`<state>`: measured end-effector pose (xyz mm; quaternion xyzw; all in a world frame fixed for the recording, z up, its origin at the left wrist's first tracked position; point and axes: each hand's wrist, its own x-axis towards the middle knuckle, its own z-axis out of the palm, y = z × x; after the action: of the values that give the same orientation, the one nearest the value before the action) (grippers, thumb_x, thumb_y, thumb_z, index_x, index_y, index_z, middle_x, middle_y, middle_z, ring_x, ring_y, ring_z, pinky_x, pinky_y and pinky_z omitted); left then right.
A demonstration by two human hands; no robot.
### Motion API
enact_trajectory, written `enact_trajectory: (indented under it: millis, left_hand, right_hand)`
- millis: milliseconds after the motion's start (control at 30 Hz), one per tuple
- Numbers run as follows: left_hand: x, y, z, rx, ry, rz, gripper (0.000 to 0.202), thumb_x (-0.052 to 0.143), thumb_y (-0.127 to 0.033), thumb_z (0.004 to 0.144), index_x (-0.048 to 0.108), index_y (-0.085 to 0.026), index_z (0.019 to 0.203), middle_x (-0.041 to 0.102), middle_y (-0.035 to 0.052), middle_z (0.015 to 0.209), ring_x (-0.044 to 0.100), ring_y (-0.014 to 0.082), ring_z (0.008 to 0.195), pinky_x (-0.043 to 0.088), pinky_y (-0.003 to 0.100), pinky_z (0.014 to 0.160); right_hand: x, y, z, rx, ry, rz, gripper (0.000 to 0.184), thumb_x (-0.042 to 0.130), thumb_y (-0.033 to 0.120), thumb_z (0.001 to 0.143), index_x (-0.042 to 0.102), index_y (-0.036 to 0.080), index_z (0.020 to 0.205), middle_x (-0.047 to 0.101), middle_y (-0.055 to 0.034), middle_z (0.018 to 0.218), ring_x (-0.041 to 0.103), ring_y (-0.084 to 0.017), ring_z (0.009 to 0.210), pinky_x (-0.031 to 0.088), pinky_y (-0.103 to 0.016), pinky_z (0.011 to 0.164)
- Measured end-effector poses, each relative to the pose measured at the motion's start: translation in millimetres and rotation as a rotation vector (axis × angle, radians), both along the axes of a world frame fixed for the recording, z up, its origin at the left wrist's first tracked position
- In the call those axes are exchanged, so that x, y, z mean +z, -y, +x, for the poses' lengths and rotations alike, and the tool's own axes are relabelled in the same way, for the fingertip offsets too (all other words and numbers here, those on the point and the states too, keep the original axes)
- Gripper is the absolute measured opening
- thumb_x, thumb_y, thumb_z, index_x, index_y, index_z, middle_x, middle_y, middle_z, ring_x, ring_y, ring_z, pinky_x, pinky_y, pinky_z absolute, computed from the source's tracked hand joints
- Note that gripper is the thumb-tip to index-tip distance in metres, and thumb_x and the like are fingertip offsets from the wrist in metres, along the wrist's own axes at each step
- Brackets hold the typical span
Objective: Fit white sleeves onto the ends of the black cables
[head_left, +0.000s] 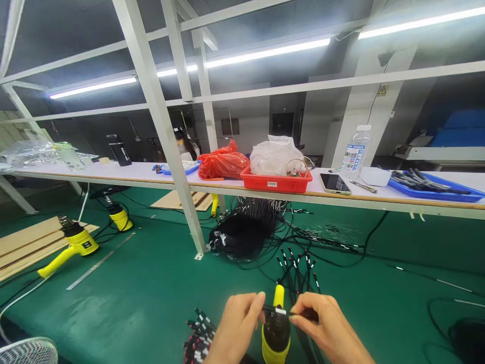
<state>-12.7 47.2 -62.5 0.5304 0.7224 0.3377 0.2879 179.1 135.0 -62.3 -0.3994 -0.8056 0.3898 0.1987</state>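
Green bench mat (pixel 144 323) below; my left hand (pixel 237 328) and right hand (pixel 322 323) pinch a thin black white-banded cable (pixel 278 311) above an upright yellow-and-black heat gun (pixel 276 331). Light, limp; best held near its tip.

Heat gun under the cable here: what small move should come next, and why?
Probably roll the black cable a little between the fingers, turning the white sleeve evenly over the heat gun. The left hand and right hand pinch the cable either side of the sleeve, right above the gun's dark nozzle, so a slight roll needs no regrip.
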Motion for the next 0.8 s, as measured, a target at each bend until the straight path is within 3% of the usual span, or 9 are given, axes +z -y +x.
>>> enact_trajectory:
  millis: [133,300,600,667,800]
  left_hand:
    - [-11.4,-3.3,-0.6,0.004,-0.037,0.023,0.055,0.034,-0.056,0.096,0.058,-0.021,0.062,0.057,-0.0007,0.068,0.053,0.0195,0.078,0.035,0.028,0.075]
    - [-13.5,-8.1,-2.5,-0.014,0.017,0.068,0.052,0.036,-0.055,0.096,0.051,-0.021,0.060,0.048,-0.0039,0.060,0.047,0.0155,0.064,0.031,0.026,0.062]
    - [-12.7,-6.1,-3.0,-0.036,0.081,0.150,0.020,0.050,-0.039,0.092,0.060,-0.022,0.088,0.062,0.0001,0.087,0.053,0.0186,0.085,0.039,0.028,0.079]
    - [-13.4,-6.8,-2.4,-0.041,0.066,0.139,0.023,0.048,-0.041,0.093,0.059,-0.022,0.086,0.061,0.0000,0.086,0.053,0.0184,0.084,0.039,0.028,0.078]
    - [-17.8,-8.9,-1.4,-0.014,-0.045,0.074,0.047,0.035,-0.052,0.098,0.052,-0.022,0.065,0.056,-0.0012,0.069,0.052,0.0178,0.074,0.036,0.028,0.072]
  right_hand:
    - [-0.1,2.3,5.5,0.018,0.049,0.046,0.014,0.057,0.031,0.087,0.066,0.024,0.079,0.068,0.0012,0.081,0.060,-0.019,0.079,0.042,-0.025,0.068]
    - [-0.5,-0.2,6.1,0.062,0.131,0.048,0.031,0.043,0.036,0.096,0.066,0.023,0.080,0.068,-0.0015,0.087,0.060,-0.020,0.083,0.043,-0.028,0.074]
    - [-3.1,-4.8,-0.7,0.013,-0.031,0.063,0.017,0.053,0.022,0.086,0.058,0.021,0.070,0.060,0.0016,0.073,0.055,-0.015,0.067,0.040,-0.024,0.060]
    - [-4.6,-4.7,0.9,0.004,-0.015,0.056,0.018,0.054,0.023,0.087,0.058,0.021,0.069,0.060,0.0019,0.071,0.055,-0.016,0.067,0.039,-0.024,0.060]
    - [-10.1,-4.0,6.4,0.017,0.088,0.061,0.032,0.046,0.035,0.095,0.063,0.022,0.071,0.065,0.0003,0.073,0.056,-0.018,0.072,0.037,-0.027,0.064]
